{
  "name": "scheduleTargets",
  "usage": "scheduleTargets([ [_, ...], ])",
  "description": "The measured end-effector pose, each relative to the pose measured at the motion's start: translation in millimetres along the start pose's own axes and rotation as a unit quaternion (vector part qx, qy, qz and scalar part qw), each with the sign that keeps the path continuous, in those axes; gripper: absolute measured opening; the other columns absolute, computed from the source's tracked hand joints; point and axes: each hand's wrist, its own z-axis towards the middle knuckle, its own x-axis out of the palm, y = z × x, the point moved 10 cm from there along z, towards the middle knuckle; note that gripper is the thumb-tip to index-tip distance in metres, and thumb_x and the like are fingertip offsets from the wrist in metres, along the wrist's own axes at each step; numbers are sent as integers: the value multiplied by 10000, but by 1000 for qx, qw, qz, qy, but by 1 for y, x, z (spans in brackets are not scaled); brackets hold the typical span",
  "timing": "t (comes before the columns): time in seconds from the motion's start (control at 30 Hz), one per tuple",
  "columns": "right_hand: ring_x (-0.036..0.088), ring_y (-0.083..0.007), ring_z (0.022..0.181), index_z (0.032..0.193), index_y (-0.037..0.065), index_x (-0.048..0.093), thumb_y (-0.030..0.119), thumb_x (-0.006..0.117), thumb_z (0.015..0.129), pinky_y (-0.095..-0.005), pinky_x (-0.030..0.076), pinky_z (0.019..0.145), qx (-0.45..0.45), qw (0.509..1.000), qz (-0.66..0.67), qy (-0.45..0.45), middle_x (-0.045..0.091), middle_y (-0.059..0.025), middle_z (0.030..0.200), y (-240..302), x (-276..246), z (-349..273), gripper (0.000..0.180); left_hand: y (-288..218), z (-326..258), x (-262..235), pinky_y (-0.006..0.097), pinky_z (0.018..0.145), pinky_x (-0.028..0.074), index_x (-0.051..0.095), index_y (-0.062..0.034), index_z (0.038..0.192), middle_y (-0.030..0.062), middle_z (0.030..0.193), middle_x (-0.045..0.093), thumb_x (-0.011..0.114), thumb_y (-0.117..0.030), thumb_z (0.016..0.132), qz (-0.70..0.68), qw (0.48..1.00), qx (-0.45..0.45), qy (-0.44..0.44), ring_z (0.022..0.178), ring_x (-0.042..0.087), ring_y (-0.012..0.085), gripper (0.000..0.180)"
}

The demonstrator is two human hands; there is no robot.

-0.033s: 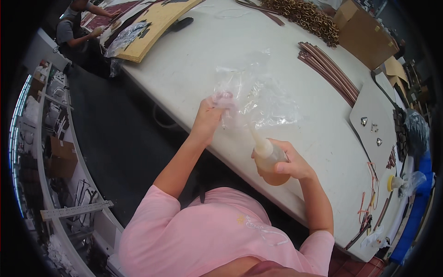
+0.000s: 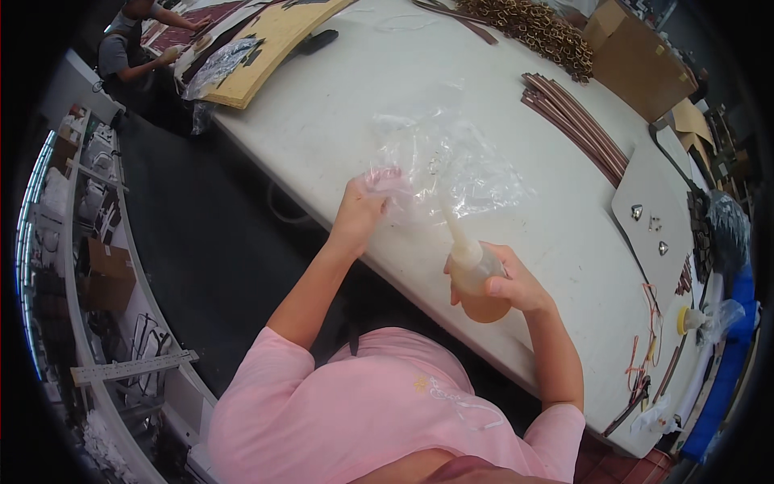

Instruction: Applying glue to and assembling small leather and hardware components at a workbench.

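My left hand [image 2: 362, 211] grips the near-left edge of a clear plastic bag [image 2: 480, 171]. Its fingertips show pinkish through the film. Wrinkled and shiny, the bag spreads over the white table, with a few tiny specks in or on it. My right hand [image 2: 522, 284] is wrapped round a translucent squeeze bottle [image 2: 482, 300] of amber liquid. The bottle's long pale nozzle leans away from me, its tip by the bag's near edge. Whether the tip touches the film I cannot tell.
Brown strips [image 2: 574, 129] lie at the right, near a grey board [image 2: 651, 202] with small metal pieces. A heap of brass-coloured rings [image 2: 532, 32] and a cardboard box [image 2: 637, 60] stand far right. Far left, a person works beside a yellow board [image 2: 270, 60].
The squeeze bottle has shifted slightly right with my right hand. The plastic bag has changed its folds and spread a little to the right; my left fingers have moved slightly under the film.
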Motion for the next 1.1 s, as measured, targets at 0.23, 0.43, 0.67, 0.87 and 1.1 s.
scheduleTargets([
  [0.23, 678, -174, 855, 1138, 3, 618, 497, 649, 906, -314, 540, 784, 120, 982, 94, -111, 689, -104, 933, -45, -17, 2, 547, 19, -24, -24, 306, 878, 501, 644, -51, 1245, 56, 1115, 684, 536, -217, 1010, 0, 996, -82, 35, 1018, 635, 125, 307],
  [0.43, 671, -168, 825, 1115, -6, 622, 519, 620, 939, -317, 542, 767, 138, 980, 112, -95, 682, -98, 918, -54, -11, 17, 553, 7, -43, 4, 579, 1115, 394, 363, -59, 1480, 187, 1449, 461, 415, -311, 1052, -351, 911, -164, 140, 1282, 518, 315, 499],
  [0.67, 673, -171, 819, 1116, -14, 621, 520, 604, 945, -317, 544, 766, 141, 978, 128, -87, 684, -103, 924, -53, -6, 34, 561, 22, -36, 13, 508, 1151, 377, 422, 30, 1377, 255, 1385, 489, 432, -229, 1037, -524, 825, -190, 96, 1301, 489, 362, 428],
  [0.87, 678, -226, 762, 1147, -28, 615, 596, 568, 911, -347, 563, 705, 141, 974, 161, -67, 671, -137, 875, -52, 7, 48, 669, 48, -24, 19, 360, 1003, 501, 491, 43, 1274, 194, 1309, 548, 603, -104, 964, -538, 813, -207, 86, 1165, 569, 262, 361],
  [1.1, 673, -240, 788, 1174, -33, 594, 587, 572, 909, -372, 566, 721, 163, 964, 203, -49, 658, -145, 916, -55, 16, 54, 675, 58, -28, 38, 398, 1050, 448, 537, -67, 1328, 111, 1350, 551, 611, -261, 988, -436, 842, -276, 160, 1197, 555, 242, 398],
])
